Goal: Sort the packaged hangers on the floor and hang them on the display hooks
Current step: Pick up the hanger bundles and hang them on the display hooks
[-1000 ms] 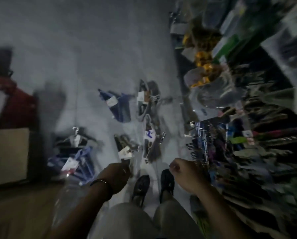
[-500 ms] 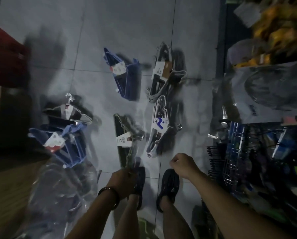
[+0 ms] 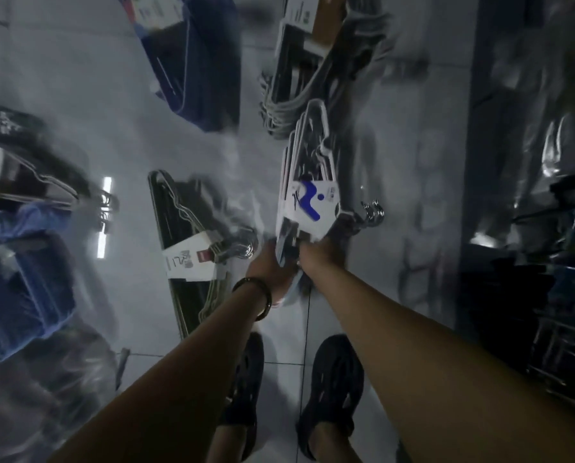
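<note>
Left hand [image 3: 270, 266] and right hand [image 3: 317, 252] are gripping the near end of the white hanger pack [image 3: 308, 152] on the floor [image 3: 62, 78], long axis running away from the person, hooks [image 3: 373, 211] pointing right, label [image 3: 313, 203] showing a blue swoosh-and-dot logo, print unreadable.

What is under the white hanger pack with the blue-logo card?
Only floor tile and its shadow show around the pack. The left hand and right hand grip its near end and cover that part; whether it is off the floor cannot be told.
</note>
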A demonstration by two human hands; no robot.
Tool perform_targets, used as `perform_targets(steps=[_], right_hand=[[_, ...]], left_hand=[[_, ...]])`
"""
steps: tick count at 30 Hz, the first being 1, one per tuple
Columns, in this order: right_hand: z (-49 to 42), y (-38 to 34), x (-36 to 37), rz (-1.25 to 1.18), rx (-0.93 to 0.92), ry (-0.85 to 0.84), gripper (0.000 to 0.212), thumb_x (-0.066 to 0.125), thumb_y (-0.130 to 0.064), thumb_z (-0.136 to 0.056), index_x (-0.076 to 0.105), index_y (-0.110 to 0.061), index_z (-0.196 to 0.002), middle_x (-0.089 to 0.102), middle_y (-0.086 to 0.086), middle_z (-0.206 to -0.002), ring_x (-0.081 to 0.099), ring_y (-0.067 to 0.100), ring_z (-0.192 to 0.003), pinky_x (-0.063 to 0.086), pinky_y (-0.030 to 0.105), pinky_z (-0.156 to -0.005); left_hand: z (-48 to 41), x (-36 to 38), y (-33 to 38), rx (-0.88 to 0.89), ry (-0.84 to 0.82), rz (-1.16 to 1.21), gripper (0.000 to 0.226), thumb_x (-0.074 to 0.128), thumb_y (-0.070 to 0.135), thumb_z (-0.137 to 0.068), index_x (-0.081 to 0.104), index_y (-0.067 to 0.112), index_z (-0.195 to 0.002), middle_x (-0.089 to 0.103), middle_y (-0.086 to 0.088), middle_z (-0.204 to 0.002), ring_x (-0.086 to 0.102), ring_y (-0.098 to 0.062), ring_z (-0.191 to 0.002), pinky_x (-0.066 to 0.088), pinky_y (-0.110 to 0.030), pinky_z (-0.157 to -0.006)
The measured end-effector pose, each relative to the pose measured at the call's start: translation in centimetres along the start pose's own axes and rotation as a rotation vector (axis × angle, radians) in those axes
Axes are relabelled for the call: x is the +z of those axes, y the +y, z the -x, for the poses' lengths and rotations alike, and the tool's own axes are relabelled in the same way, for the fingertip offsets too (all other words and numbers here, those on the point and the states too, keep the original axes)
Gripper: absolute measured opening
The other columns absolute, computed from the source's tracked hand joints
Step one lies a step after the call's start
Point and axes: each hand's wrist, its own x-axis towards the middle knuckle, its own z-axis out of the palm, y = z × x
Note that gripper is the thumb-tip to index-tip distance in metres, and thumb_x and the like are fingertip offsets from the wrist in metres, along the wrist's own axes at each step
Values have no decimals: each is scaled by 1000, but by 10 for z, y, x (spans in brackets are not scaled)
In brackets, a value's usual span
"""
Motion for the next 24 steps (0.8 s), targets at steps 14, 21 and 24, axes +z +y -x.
perform_targets(steps=[14,21,24], right_hand=[[73,4,-58,52,7,140,11,71,-22,-96,74,-12,-101,76,6,-95,70,18,-75,61,30,-68],[262,-11,-161,110,-77,48,10,72,-15,-93,69,-17,-84,70,-5,-75,65,5,-61,48,14,-44],[361,-22,-213,140,-145,53,11,67,-19,-98,65,-25,-89,67,-10,-79,58,-2,-65,46,11,-50]], left_hand=[[102,-12,36,50,80,393,32,69,32,-96,52,33,-123,63,2,-125,60,-1,-96,53,-31,-83],[254,-93,149,165,14,581,93,84,56,-74,38,31,-150,55,13,-124,62,-5,-105,55,-27,-85],[336,-126,195,204,25,602,90,89,59,-65,50,25,-140,71,-2,-122,73,-19,-103,60,-42,-91]])
